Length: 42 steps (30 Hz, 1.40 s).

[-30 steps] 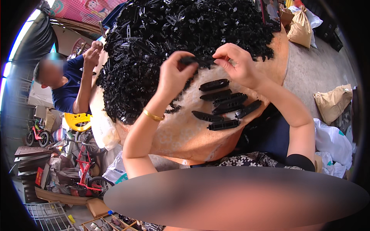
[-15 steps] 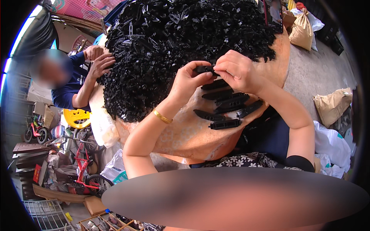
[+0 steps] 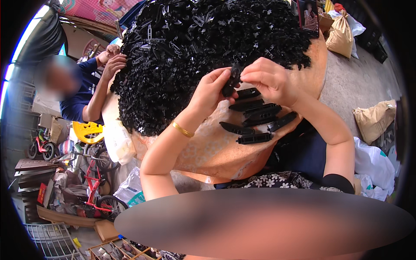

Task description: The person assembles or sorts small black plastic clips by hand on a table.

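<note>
My left hand grips a small black plastic part, turned on end between thumb and fingers. Close against its right side, my right hand has thumb and fingertips pinched together. Whether a small piece sits in that pinch is hidden. Below the hands, several long black plastic pieces with curved edges lie in a loose group on the orange-brown tabletop. Beyond my hands spreads a large heap of small black plastic parts.
Across the heap's left edge, a co-worker's hands are at the parts. A phone-like screen stands at the far right. Sacks sit on the floor to the right. At left are a yellow plastic seat and a red child's bike.
My left hand has turned the black part from lying level to upright. The right fingertips stay beside it. The co-worker's hands have shifted slightly at the heap's edge.
</note>
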{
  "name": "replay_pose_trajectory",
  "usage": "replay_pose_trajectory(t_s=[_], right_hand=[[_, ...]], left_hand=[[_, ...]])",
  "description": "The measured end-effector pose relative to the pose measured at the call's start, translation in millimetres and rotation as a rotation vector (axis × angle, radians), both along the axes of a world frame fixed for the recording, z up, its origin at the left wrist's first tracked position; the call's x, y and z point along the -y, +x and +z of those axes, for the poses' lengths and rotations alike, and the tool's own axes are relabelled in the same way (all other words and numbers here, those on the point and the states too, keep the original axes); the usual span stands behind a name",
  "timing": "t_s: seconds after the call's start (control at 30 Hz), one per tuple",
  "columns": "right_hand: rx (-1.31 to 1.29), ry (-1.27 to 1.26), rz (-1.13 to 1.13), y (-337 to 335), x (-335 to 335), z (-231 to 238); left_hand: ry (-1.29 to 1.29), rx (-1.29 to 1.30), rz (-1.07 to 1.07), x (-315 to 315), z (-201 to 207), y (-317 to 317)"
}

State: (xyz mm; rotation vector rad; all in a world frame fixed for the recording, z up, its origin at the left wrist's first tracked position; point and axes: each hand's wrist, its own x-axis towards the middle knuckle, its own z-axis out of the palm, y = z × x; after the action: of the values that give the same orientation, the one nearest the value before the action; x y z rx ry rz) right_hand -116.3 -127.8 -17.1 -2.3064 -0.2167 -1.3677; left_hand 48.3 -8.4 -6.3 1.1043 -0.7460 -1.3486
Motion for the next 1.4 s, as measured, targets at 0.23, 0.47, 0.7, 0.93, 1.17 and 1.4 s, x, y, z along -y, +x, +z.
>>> replay_pose_trajectory(t_s=[0.23, 0.47, 0.7, 0.93, 1.17, 1.4], right_hand=[[-0.084, -0.173, 0.058, -2.8, -2.6, -0.1], [-0.08, -0.15, -0.081, 0.7, -5.2, 3.9], [-0.364, 0.244, -0.033, -0.9, -0.3, -1.2], [-0.373, 0.799, 0.193, -0.4, 26.5, -10.3], [-0.364, -0.063, -0.307, 6.5, 26.5, -21.1], [-0.416, -0.147, -0.343, 7.9, 29.4, -29.0]], left_hand=[[0.129, 0.216, -0.118, -2.7, 3.2, 5.0], [0.019, 0.536, -0.152, -10.3, 16.8, 2.3], [-0.237, 1.186, 0.05, -12.8, 12.3, -12.0], [-0.289, 1.286, 0.028, -3.9, 11.2, -22.2], [-0.419, 1.155, -0.318, -11.5, -4.2, -27.5], [-0.392, 1.697, 0.189, 18.3, 18.3, 7.1]])
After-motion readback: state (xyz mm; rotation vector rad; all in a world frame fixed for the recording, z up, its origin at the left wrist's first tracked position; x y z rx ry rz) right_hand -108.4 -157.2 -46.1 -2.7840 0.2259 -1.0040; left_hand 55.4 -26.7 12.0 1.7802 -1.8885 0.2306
